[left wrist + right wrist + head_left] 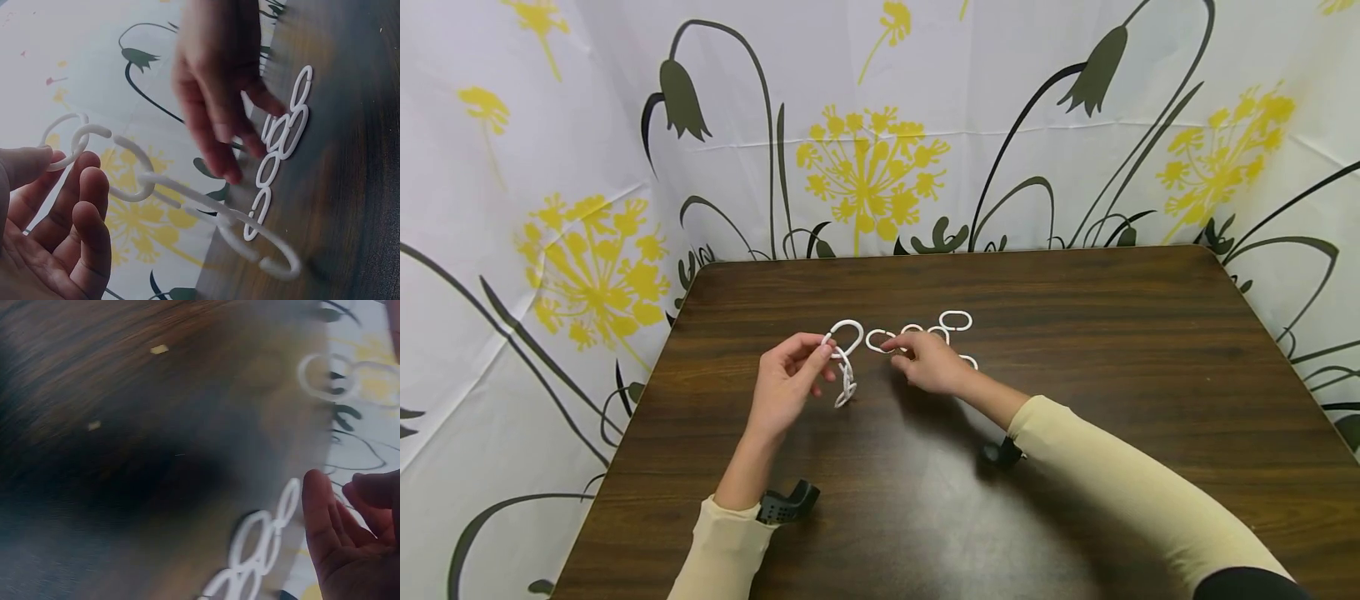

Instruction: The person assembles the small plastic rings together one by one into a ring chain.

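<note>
White links make up the chain (846, 383), which we see hanging over the left half of the table (1112, 350), toward its far edge. Its end link tilts up and to the right, while the others drop below it, so the long axis of that hanging part runs steeply down toward the table. We cannot tell whether the lowest link meets the table.

The left hand (781, 390) pinches the end link between thumb and forefinger; its other fingers are loosely bent. Over the table, just right of the chain, we see the right hand (931, 363) reaching leftward, thumb and forefinger a little apart, with no link visibly in its grasp; whether a fingertip touches one, we cannot tell. Beneath and around it, loose links (945, 328) lie flat on the table, the farthest with its long axis running left to right.
</note>
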Demonstrator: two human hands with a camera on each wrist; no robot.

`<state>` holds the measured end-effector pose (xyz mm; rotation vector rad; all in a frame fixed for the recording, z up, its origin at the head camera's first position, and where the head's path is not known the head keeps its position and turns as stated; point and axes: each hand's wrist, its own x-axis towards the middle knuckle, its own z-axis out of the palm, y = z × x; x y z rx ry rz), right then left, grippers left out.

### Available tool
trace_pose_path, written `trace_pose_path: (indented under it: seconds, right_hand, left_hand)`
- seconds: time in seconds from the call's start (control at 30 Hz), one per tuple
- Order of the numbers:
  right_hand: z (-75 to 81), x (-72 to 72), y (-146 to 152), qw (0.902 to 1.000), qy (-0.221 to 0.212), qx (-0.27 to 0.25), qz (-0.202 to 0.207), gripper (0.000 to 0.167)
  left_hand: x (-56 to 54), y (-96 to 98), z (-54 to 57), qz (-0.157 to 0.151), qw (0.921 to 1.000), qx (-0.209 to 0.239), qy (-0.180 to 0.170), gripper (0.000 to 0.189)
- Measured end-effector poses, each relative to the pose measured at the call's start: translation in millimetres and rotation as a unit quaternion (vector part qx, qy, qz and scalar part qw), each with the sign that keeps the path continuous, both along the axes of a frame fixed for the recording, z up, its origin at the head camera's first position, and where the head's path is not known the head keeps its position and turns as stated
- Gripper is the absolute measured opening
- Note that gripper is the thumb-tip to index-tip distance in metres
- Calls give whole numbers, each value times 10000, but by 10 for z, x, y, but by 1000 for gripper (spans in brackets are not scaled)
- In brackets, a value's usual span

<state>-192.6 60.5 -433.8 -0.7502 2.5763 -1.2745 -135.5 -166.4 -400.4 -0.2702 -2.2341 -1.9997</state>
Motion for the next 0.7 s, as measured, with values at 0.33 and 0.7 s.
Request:
trace_pose_path:
  seconds: [0.33, 0.7]
  right_hand:
    - [-162, 10, -108, 9862, 1269, 908, 559, 43]
    - [-160, 79, -142, 9695, 1634, 1683, 711, 37]
  left_hand:
    - [-8, -3, -5, -45, 10000, -61, 3, 16]
    - [16, 18, 66, -154, 9995, -88, -246, 16]
